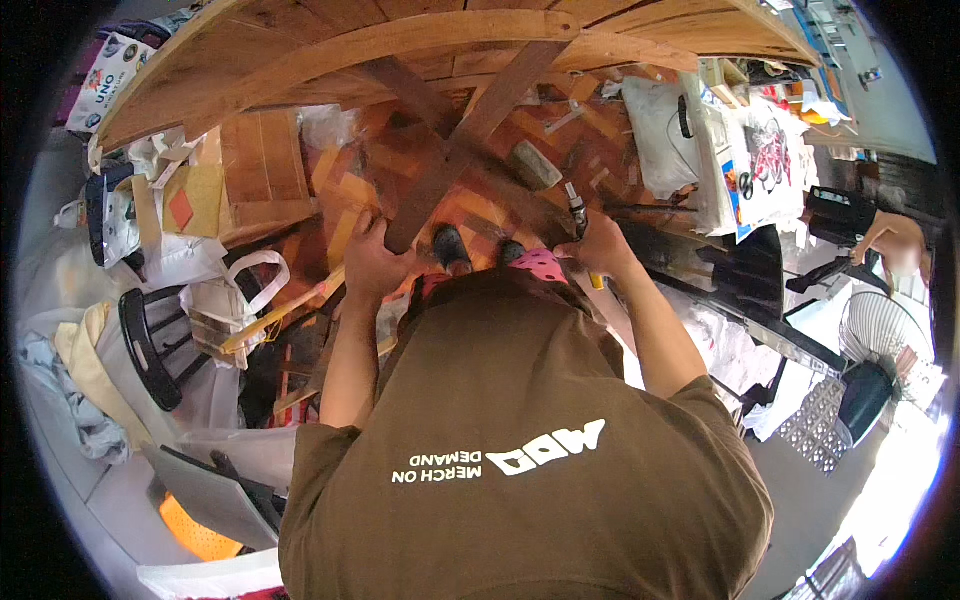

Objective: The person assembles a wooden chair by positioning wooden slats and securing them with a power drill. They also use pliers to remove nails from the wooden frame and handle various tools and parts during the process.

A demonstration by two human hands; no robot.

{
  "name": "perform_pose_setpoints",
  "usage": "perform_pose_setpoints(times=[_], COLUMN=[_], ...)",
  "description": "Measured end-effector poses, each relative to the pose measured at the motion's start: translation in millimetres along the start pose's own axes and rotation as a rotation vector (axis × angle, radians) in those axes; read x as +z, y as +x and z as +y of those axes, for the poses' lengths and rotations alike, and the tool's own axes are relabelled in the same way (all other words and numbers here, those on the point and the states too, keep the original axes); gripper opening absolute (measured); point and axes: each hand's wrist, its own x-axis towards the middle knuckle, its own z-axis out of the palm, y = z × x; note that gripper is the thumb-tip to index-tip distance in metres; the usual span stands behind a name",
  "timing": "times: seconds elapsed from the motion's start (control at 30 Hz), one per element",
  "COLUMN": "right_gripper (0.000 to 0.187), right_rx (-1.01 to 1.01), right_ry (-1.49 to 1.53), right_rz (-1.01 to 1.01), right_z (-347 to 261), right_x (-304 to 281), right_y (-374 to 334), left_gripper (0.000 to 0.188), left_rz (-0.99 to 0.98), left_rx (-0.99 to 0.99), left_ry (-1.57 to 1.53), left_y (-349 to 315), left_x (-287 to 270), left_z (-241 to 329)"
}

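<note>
A wooden tabletop (400,55) stands ahead of me, with two dark wooden beams (505,95) crossing in an X beneath it. My left hand (377,257) is closed around the near end of the left-hand beam. At the near end of the other beam, my right hand (603,246) is closed on a slim hand tool (576,204) with a metal tip and dark body. A yellow piece (597,281) shows below that hand and may be the tool's other end. The right fingers are partly hidden.
Patterned wood flooring (345,185) carries a greyish block (537,165) beyond the beams. Cardboard (265,170) and a black-backed chair (150,350) crowd the left. A cluttered white table (770,165), a white bag (660,140), a fan (880,325) and another person (890,240) are right.
</note>
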Motion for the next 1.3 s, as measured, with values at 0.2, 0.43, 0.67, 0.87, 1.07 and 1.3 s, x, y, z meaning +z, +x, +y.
perform_pose_setpoints(times=[0.2, 0.43, 0.67, 0.87, 1.07, 1.3], right_gripper=[0.063, 0.063, 0.053, 0.045, 0.040, 0.039], right_rx=[0.033, -0.046, -0.120, 0.078, 0.138, -0.039], right_ry=[0.068, 0.111, 0.115, 0.100, 0.048, 0.154], right_rz=[-0.049, -0.043, 0.246, 0.399, 0.306, 0.254], right_z=[12, 16, 24, 25, 2, -20], right_x=[-1, 5, 21, 34, 35, 43], right_y=[10, 6, -8, -65, -93, -84], left_gripper=[0.060, 0.055, 0.035, 0.024, 0.027, 0.019], left_rz=[0.047, 0.103, 0.060, -0.052, -0.071, 0.148], left_rx=[0.049, -0.155, -0.258, -0.212, -0.475, -0.200], left_ry=[0.004, -0.511, -0.876, -0.999, -1.547, -1.244], left_y=[0, -35, -51, -25, -11, 2], left_x=[-8, -17, 33, 27, 58, 68], left_z=[19, 50, 112, 90, 98, 101])
